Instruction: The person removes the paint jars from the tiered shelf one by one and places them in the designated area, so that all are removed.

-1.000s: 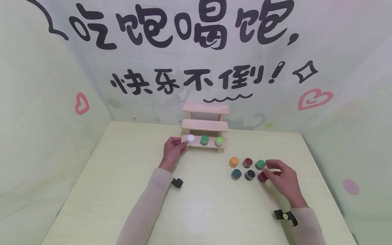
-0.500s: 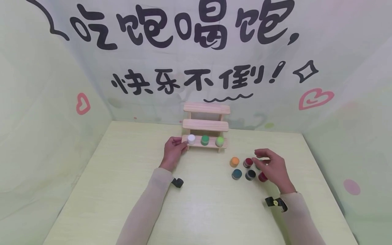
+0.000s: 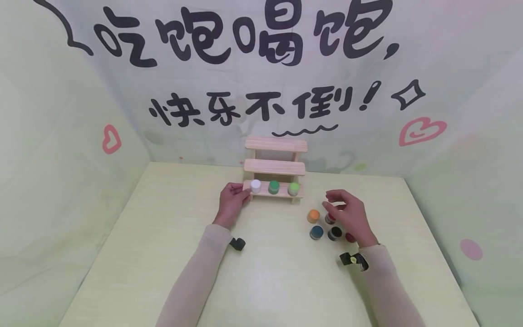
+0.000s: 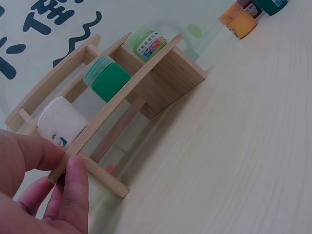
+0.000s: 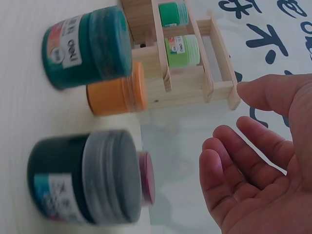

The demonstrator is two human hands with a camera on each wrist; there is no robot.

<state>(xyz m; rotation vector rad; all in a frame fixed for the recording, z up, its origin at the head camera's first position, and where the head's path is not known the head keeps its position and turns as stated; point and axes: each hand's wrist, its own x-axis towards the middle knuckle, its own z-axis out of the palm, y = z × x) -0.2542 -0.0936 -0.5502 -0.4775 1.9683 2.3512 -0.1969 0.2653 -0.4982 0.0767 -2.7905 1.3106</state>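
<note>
"Progress, as you judge it?"

"Partway, I would say; near the middle of the frame is a wooden stand (image 3: 274,169), and its bottom shelf (image 3: 283,190) carries a row of three: white jar (image 3: 255,186), green jar (image 3: 274,187) and light green jar (image 3: 293,189); no jar shows on the middle shelf (image 3: 261,165) or the top shelf (image 3: 275,144)."

"What is left, then?"

"Five jars that I can make out, right of centre on the worktop (image 3: 265,272): orange jar (image 3: 313,216), teal jar (image 3: 316,233), black jar (image 3: 335,234), dark red jar (image 3: 329,220) and crimson jar (image 3: 349,237), these last two partly covered; by my reading they are unshelved; whether another sits out of sight, I cannot tell."

"And the hands?"

"The left hand (image 3: 231,204) pinches the left end of the bottom shelf between thumb and fingers; the right hand (image 3: 350,217) hangs above the loose group, thumb well apart from gently bent fingers; its wrist view shows nothing in its hold."

"So no jar is being carried?"

"None that I can see; three up, the rest down."
</note>
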